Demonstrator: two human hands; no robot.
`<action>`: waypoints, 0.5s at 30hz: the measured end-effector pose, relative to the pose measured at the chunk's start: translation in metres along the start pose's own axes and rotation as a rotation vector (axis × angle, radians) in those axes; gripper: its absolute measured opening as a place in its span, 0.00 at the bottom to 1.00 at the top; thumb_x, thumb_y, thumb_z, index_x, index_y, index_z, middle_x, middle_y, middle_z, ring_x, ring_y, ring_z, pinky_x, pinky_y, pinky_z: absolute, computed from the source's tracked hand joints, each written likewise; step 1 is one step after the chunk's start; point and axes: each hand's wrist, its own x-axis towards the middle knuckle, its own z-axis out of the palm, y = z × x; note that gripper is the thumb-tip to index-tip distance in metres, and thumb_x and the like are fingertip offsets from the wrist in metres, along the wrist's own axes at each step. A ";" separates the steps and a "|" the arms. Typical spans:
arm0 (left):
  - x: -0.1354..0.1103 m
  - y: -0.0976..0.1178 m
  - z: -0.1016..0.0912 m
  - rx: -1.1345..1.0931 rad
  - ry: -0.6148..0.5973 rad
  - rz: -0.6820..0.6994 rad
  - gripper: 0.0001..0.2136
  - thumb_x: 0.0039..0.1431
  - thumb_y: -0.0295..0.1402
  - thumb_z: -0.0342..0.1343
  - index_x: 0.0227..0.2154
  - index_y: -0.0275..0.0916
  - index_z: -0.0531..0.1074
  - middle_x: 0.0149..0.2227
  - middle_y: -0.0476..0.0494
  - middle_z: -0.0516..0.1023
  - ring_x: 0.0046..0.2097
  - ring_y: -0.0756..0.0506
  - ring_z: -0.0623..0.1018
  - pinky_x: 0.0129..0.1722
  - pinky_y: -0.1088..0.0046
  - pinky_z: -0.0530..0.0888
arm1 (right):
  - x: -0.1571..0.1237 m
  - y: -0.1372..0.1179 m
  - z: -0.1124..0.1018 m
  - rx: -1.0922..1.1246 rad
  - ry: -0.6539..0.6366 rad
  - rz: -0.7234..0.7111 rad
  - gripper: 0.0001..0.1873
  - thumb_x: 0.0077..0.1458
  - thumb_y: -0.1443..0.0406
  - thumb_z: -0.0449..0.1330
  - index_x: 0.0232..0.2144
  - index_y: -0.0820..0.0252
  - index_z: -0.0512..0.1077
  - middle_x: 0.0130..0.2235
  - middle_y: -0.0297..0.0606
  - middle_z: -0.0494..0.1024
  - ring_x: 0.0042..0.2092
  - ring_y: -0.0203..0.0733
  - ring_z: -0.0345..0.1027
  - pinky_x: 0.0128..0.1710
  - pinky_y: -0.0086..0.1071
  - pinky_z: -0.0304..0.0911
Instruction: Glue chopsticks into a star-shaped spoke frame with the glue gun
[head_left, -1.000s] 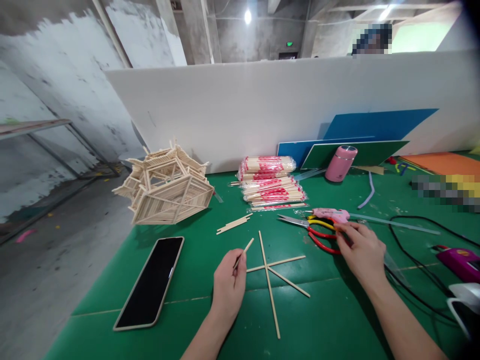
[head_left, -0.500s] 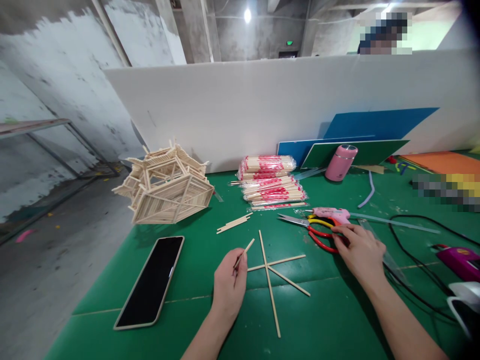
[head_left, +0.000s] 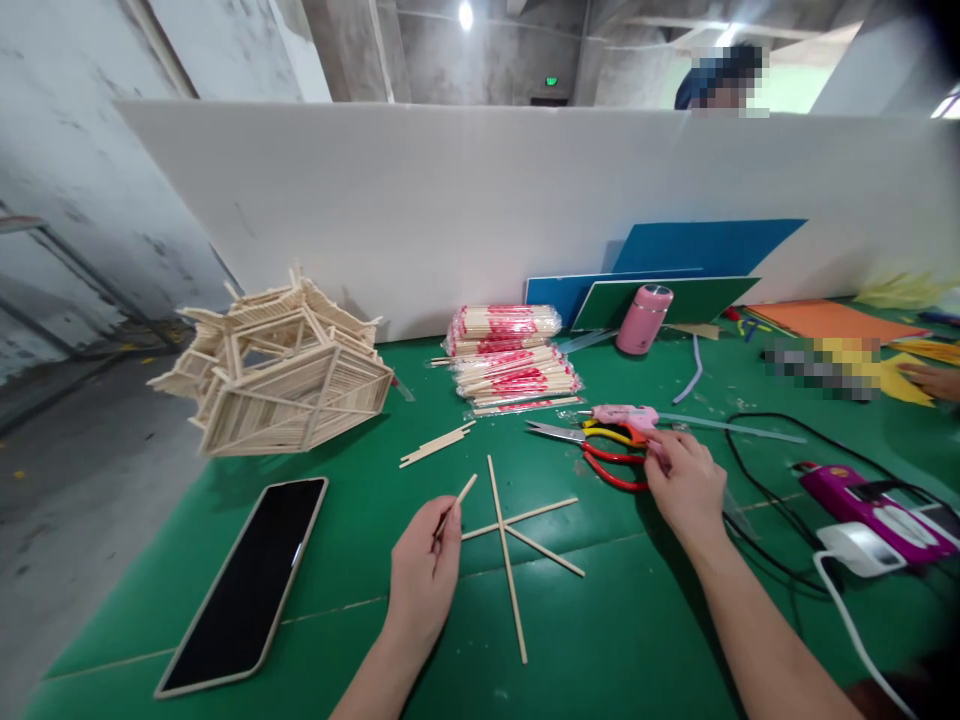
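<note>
My left hand (head_left: pixel 426 550) is closed around a short wooden stick (head_left: pixel 466 490), whose tip sticks out past the thumb. Just right of it, long sticks (head_left: pixel 513 590) lie crossed in a star shape on the green table. My right hand (head_left: pixel 686 485) has its fingers closed about the handle end of a pink hot glue gun (head_left: pixel 619 415), which still lies on the table. Beside those fingertips are scissors (head_left: pixel 559 432) with red and yellow handles, blades pointing left. Several cut stick pieces (head_left: pixel 437 447) lie beyond my left hand.
A stick-built model (head_left: pixel 285 380) stands at left, behind a phone (head_left: pixel 244 590). Wrapped chopstick packs (head_left: pixel 514 370), a pink flask (head_left: pixel 643 320) and coloured boards (head_left: pixel 667 300) line the white partition (head_left: pixel 360 200). Cables and a purple power strip (head_left: pixel 874 510) lie right. Another person's hand (head_left: pixel 934 382) shows at the far right.
The view has swung to the right. My right fingers have closed in at the glue gun's handle beside the scissors. My left hand keeps hold of its stick.
</note>
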 end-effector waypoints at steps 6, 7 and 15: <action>0.000 0.000 0.000 -0.001 0.007 0.016 0.08 0.55 0.35 0.44 0.31 0.37 0.66 0.25 0.49 0.69 0.25 0.51 0.68 0.24 0.78 0.65 | 0.002 0.008 0.001 -0.026 0.041 0.053 0.15 0.47 0.67 0.51 0.39 0.55 0.69 0.38 0.38 0.70 0.37 0.44 0.62 0.30 0.33 0.54; 0.000 0.000 0.000 0.000 0.008 0.013 0.09 0.55 0.35 0.44 0.31 0.37 0.66 0.25 0.49 0.69 0.25 0.51 0.68 0.24 0.78 0.65 | 0.002 0.009 0.002 -0.031 0.039 0.061 0.15 0.47 0.67 0.51 0.39 0.56 0.69 0.38 0.39 0.70 0.37 0.44 0.62 0.30 0.33 0.55; 0.000 -0.004 0.001 0.005 0.007 -0.005 0.08 0.54 0.34 0.45 0.28 0.38 0.67 0.24 0.49 0.68 0.25 0.51 0.67 0.25 0.78 0.64 | 0.014 0.019 0.005 -0.050 -0.200 0.139 0.21 0.46 0.64 0.51 0.45 0.60 0.64 0.40 0.44 0.68 0.38 0.45 0.64 0.34 0.35 0.60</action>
